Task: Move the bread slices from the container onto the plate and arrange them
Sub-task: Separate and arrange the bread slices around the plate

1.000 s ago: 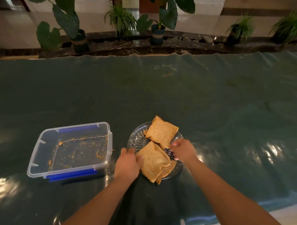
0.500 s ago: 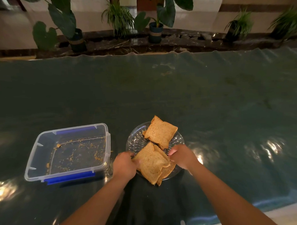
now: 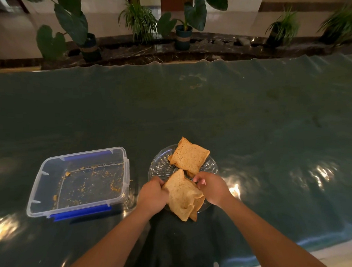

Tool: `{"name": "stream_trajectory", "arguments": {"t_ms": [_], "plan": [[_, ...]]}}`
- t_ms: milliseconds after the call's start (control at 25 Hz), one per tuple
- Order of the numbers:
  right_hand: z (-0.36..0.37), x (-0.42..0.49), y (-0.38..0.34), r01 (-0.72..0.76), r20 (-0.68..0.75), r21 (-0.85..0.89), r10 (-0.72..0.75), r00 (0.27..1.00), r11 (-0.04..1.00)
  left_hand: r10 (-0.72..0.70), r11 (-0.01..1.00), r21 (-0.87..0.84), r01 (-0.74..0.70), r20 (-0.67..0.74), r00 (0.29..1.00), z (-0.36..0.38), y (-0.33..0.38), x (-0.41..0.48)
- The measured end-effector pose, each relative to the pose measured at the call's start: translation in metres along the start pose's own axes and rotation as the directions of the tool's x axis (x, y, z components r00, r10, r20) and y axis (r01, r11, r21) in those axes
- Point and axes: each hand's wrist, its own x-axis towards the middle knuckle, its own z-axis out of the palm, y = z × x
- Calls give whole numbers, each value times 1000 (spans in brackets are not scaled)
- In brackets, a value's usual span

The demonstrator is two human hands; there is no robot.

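Two groups of bread on the glass plate [image 3: 160, 166] right now: one far slice [image 3: 190, 157] lying flat at the back, and a near stack [image 3: 182, 197] of what looks like two or three slices at the front, its corner hanging out past the rim toward the person. Both hands are on that near stack. The left hand [image 3: 153, 194] is closed on its left edge, fingers curled around the crust; the right hand [image 3: 211, 188] pinches at the upper right edge, though whether it actually has bread between the fingertips I cannot tell.

Here's the danger: that overhang. Pull the stack any nearer and it tips off the rim onto the dark table cover [image 3: 251, 126]. The top slice already looks dented and soft, so a hard squeeze from two sides could tear it or buckle it. A sideways shove might also skate the plate itself across the glossy cover.

Just left sits the clear container [image 3: 79, 182] with blue clips, only crumbs inside, so the moving looks done and arranging is what's left. It stands close to the left forearm, an easy thing to knock. Everything beyond is bare cover, potted plants [image 3: 183, 23] well back along the ledge, nothing blocking.
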Motion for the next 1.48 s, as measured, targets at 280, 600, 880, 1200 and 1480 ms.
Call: {"name": "stream_trajectory", "arguments": {"t_ms": [280, 600, 880, 1200, 1480], "plan": [[5, -5, 10, -40, -145, 205, 70, 987, 978, -89, 995, 45, 88, 15, 996, -1, 1, -10], [-20, 31, -14, -235, -197, 502, 375, 906, 832, 172, 985, 2, -173, -58, 983, -20, 29, 22], [-22, 59, -16, -202, -170, 533, 338, 926, 822, 29, 963, -270, -14, 52, 998, -8, 57, 68], [-21, 57, -14, -93, -272, 384, 209, 939, 919, -11, 950, -311, 10, -1, 1000, -9, 51, 67], [-19, 63, -15, -147, -266, 546, 337, 903, 825, -100, 937, -340, 78, -49, 994, -6, 54, 70]]}}
